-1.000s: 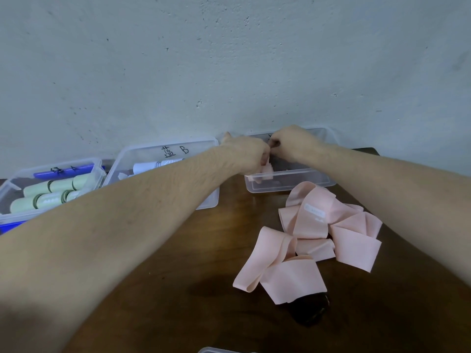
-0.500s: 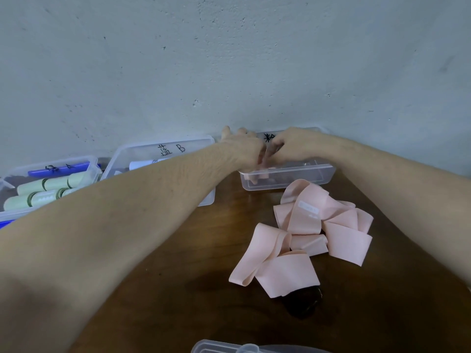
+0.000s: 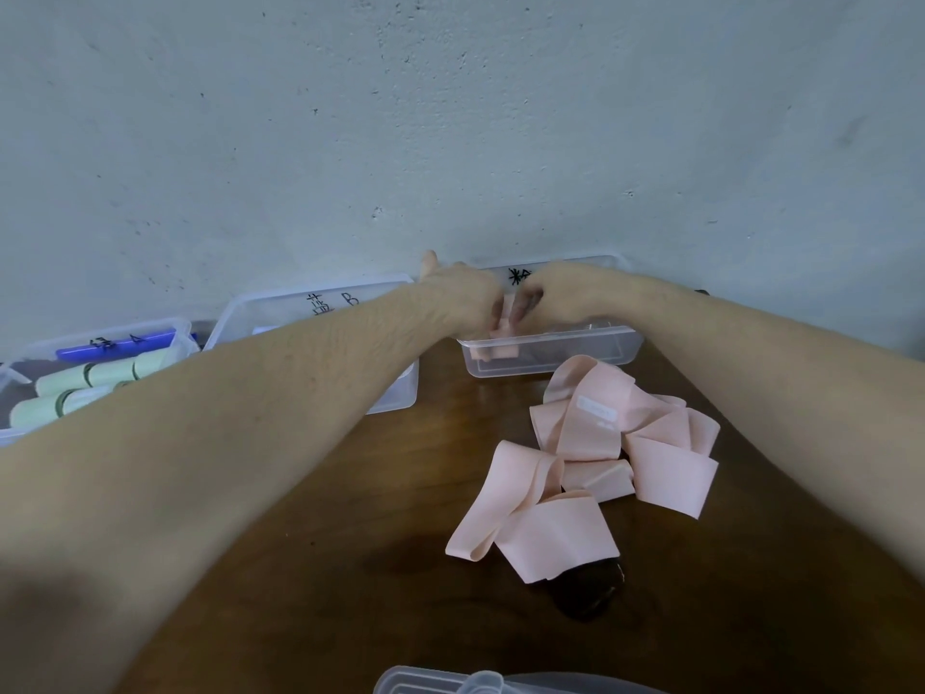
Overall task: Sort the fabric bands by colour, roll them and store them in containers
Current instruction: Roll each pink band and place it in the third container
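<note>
Head view. Both forearms reach forward over a dark wooden counter [image 3: 310, 568] to a clear container [image 3: 600, 350] standing at the far right against a grey wall [image 3: 450, 117]; black characters are marked on its rear wall. The left hand [image 3: 463, 298] and right hand [image 3: 560, 295] meet above this container. Between them a pink rolled band [image 3: 506, 318] is pinched, the fingers [image 3: 523, 307] of each hand curled against it from either side. The band's lower part sits inside the container at its left end, showing through the front wall.

On the counter, just in front of the container, lies a heap of loose pink bands [image 3: 595, 453], overlapping and unrolled, one carrying a small white label. A dark patch on the counter lies at the heap's near edge.

A middle container [image 3: 320, 313], marked with characters and the letter B, stands to the left; its contents are mostly hidden by the left forearm. At far left, a third container [image 3: 30, 358] holds green rolled bands [image 3: 100, 375] lying side by side and a blue object [image 3: 115, 345] behind them. A clear plastic lid [image 3: 440, 682] shows at the bottom edge.
</note>
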Available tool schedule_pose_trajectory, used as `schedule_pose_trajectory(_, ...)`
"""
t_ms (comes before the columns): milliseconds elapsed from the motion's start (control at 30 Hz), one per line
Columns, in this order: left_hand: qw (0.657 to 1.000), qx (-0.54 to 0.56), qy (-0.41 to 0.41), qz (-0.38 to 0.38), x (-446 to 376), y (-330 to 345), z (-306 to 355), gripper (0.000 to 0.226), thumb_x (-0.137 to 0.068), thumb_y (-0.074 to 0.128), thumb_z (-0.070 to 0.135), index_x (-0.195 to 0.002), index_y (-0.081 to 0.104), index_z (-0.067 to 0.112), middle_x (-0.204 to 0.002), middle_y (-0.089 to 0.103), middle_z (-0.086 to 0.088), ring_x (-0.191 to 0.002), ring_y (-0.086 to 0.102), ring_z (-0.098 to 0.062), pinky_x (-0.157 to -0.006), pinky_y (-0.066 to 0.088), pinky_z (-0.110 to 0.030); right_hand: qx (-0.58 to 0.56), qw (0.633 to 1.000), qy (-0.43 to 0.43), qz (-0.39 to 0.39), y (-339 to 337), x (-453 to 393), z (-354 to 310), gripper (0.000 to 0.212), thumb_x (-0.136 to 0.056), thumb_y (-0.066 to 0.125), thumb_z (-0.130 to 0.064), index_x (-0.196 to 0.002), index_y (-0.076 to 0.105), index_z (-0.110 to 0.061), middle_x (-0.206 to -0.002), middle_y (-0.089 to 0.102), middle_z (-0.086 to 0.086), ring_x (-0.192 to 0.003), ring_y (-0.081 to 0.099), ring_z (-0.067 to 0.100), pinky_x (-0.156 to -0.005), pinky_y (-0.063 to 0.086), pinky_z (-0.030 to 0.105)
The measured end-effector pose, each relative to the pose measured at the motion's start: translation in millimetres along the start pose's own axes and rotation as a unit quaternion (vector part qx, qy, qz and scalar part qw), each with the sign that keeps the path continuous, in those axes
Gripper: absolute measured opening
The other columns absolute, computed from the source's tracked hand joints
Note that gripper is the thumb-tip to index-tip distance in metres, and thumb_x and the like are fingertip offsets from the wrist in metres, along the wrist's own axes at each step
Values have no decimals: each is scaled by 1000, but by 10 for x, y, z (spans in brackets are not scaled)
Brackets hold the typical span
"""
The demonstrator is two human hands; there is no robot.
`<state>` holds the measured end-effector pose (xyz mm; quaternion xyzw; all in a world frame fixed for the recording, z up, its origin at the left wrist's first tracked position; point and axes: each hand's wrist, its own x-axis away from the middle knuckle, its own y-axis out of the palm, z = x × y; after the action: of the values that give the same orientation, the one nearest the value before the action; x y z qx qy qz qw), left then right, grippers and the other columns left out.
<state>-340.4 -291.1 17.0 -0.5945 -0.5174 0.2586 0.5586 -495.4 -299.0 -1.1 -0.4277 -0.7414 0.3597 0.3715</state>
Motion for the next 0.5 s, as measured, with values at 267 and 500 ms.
schedule_pose_trajectory(267, 999, -32, 12, 12, 49, -50, 38, 30, -95, 44, 13, -108, 66, 27, -102, 67, 4, -104, 55, -21, -86, 20, -44, -105, 988, -21, 115, -114, 316, 134, 10, -83, 77, -35, -81, 73, -26, -78, 71, -5, -72, 61, 8, -65, 48, 21)
schedule_pose_trajectory(500, 999, -41, 15, 3, 70, -92, 63, 31, -94, 41, 10, -109, 63, 27, -96, 61, 5, -100, 53, -21, -93, 22, -46, -103, 985, -34, 138, -54, 571, 202, 9, -88, 73, -33, -82, 72, -26, -67, 66, -13, -67, 62, 5, -77, 52, 29)
